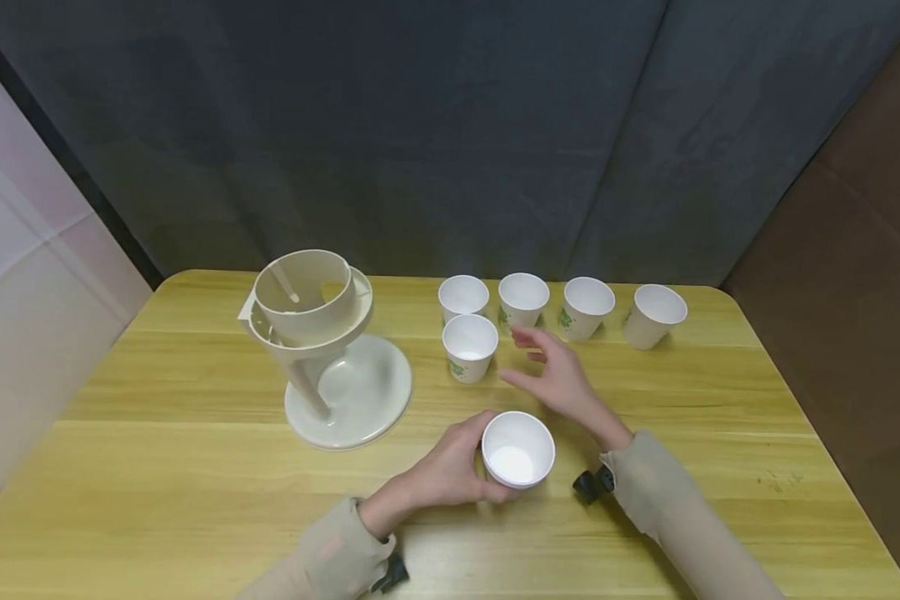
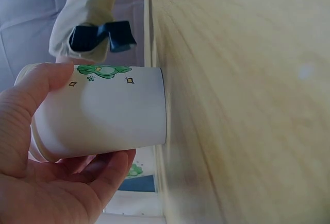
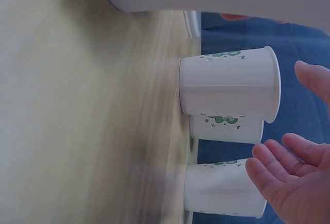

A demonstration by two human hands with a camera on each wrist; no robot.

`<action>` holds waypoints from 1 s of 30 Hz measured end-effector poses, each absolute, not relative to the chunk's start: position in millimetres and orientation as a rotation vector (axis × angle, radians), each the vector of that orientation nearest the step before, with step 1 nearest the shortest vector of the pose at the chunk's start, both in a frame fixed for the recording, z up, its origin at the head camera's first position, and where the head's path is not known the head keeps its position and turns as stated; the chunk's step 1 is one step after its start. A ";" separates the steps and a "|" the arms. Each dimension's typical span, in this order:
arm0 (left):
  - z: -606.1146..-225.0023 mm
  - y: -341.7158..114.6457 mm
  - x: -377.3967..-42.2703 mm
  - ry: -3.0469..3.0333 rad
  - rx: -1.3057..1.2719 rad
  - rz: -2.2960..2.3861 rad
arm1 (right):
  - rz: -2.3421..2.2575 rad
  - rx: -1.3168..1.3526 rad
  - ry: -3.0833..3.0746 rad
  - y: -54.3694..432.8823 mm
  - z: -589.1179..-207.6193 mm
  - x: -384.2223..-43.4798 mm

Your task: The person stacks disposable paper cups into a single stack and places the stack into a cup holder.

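In the head view my left hand [image 1: 450, 468] grips a white paper cup [image 1: 518, 450] from its left side, near the front middle of the table. The left wrist view shows this upright cup [image 2: 103, 110] with green print, a doubled line at its rim and its base right at the tabletop. My right hand [image 1: 558, 379] is held with fingers apart and nothing between them. Its fingertips reach toward a printed paper cup [image 1: 471, 348] and overlap the lower edge of another cup [image 1: 523, 292] behind. In the right wrist view those fingers [image 3: 268, 175] show beside the cup rims.
More paper cups stand along the back: one at the left [image 1: 462, 292], one right of centre [image 1: 588, 307] and one farthest right [image 1: 654, 317]. On the left is a cream plastic stand [image 1: 311, 304] with a ring-shaped top and a round base [image 1: 378, 383]. A dark curtain [image 1: 435, 133] hangs behind the wooden table [image 1: 195, 500].
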State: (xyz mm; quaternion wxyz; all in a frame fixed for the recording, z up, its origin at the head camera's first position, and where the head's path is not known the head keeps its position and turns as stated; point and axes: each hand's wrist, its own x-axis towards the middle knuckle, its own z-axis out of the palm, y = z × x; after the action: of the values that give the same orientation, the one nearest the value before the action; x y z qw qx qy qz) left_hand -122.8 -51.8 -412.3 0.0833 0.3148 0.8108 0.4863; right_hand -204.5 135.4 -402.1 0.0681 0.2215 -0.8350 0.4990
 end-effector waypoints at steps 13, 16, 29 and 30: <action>-414.2 -52.5 -122.8 2.449 0.970 1.444 | 1.395 0.714 -2.538 118.9 -397.4 -223.3; -414.3 -52.3 -123.1 2.445 0.982 1.447 | 1.376 0.734 -2.551 115.9 -398.0 -226.3; -414.1 -52.1 -122.8 2.463 0.982 1.436 | 1.300 0.799 -2.582 107.5 -398.4 -234.5; -414.0 -52.1 -122.8 2.462 0.981 1.435 | 1.291 0.804 -2.581 107.2 -398.7 -235.2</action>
State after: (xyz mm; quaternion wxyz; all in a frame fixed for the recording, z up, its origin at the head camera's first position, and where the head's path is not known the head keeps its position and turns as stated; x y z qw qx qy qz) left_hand -122.8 -52.1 -414.0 0.0636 0.3249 0.8152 0.4752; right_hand -235.2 107.2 -398.7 0.0726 0.2677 -0.8592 0.4299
